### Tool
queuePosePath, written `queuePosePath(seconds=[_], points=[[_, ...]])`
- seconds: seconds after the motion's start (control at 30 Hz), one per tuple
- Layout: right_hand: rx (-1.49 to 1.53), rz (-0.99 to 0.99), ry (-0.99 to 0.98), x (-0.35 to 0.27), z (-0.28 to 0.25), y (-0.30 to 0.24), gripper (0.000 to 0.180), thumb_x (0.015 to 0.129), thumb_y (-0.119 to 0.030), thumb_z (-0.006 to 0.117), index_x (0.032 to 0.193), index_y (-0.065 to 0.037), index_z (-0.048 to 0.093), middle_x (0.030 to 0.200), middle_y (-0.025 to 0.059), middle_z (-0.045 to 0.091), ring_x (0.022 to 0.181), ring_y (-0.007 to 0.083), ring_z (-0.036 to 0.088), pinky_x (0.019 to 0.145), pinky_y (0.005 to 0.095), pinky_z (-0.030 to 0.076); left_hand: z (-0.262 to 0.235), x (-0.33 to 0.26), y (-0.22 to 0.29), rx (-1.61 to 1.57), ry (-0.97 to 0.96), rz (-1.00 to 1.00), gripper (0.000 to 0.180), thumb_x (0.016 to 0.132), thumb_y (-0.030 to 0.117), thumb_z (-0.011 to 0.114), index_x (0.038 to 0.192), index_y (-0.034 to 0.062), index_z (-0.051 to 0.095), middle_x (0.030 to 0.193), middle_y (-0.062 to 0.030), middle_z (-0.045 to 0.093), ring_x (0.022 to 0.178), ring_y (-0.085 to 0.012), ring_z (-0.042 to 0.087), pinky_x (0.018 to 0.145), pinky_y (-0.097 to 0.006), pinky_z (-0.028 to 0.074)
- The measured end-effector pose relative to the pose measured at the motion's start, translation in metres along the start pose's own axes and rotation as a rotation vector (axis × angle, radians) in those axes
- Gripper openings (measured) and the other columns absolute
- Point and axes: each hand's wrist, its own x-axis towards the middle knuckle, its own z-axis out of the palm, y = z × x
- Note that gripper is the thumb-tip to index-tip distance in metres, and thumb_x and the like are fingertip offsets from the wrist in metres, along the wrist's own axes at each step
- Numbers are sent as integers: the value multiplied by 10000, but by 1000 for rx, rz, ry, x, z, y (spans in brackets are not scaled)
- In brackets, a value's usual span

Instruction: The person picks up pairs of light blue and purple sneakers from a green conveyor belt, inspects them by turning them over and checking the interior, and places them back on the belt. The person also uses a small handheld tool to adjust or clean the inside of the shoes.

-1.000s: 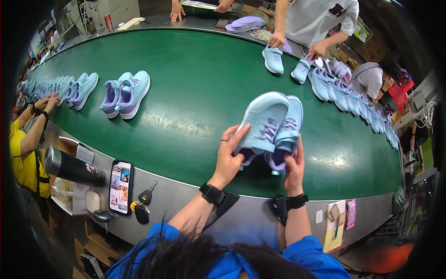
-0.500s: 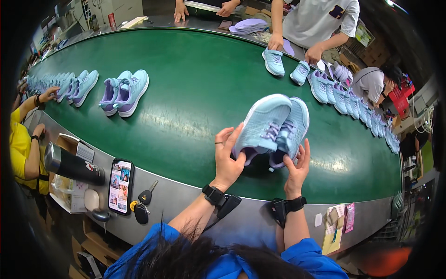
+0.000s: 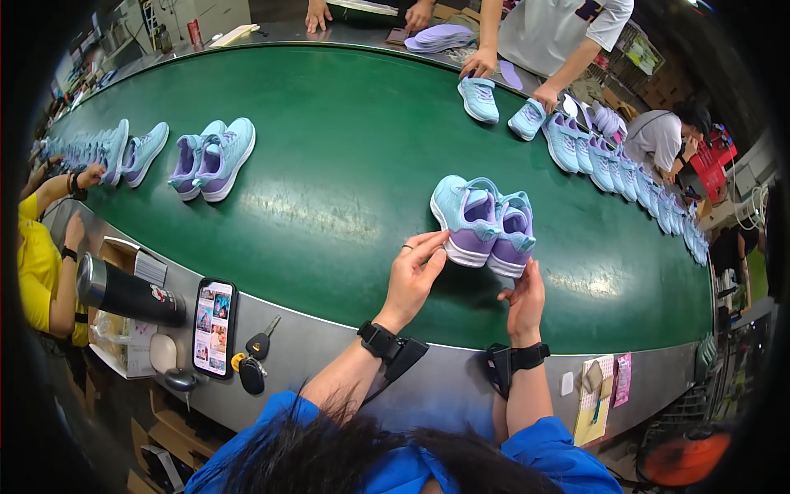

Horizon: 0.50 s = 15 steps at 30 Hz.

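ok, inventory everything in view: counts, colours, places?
Work surface: 1, green, centre
Nearest shoes: 2, light blue and purple, centre-right
Paired shoes: 2, same colours, left
Left shoe row: too overlapped to count, same colours, far left
Far shoes: 2, light blue, upper right
Right shoe row: uncountable, same colours, right
Insoles: stack, lilac, far edge
Can: 1, red, upper left
Flask: 1, black, lower left
Phone: 1, black, beside flask
Keys: bunch, black and yellow, beside phone
Notepad: 1, yellowish, lower right
Packet: 1, pink, beside notepad
Co-workers: 4+, yellow or white tops mostly, around edges
Wrist straps: 2, black, both wrists
Sleeves: 2, blue, lower edge
Left hand: 1, bare, at nearest shoes
Right hand: 1, bare, likewise
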Motion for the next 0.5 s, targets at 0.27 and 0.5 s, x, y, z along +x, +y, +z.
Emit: queuePosePath(seconds=[0.27, 0.5], points=[[-1059, -425, 300, -12, 18, -15, 354, 934, -269, 520, 1213, -53, 546, 1266, 119, 451, 1171, 290, 385, 967, 405, 348, -11, 1, -4, 510, 340, -121, 213, 888, 210, 550, 891, 100, 733, 862, -71, 535, 720, -167, 530, 643, -296, 441], [-1564, -481, -166, -25, 84, -36, 486, 670, -338, 784, 1104, -200, 611, 1045, 95, 554, 1025, 280, 492, 894, 465, 318, -11, 1, -9, 418, 432, -75, 206, 887, 201, 537, 831, 82, 694, 837, -83, 541, 644, -186, 515, 599, -320, 429]])
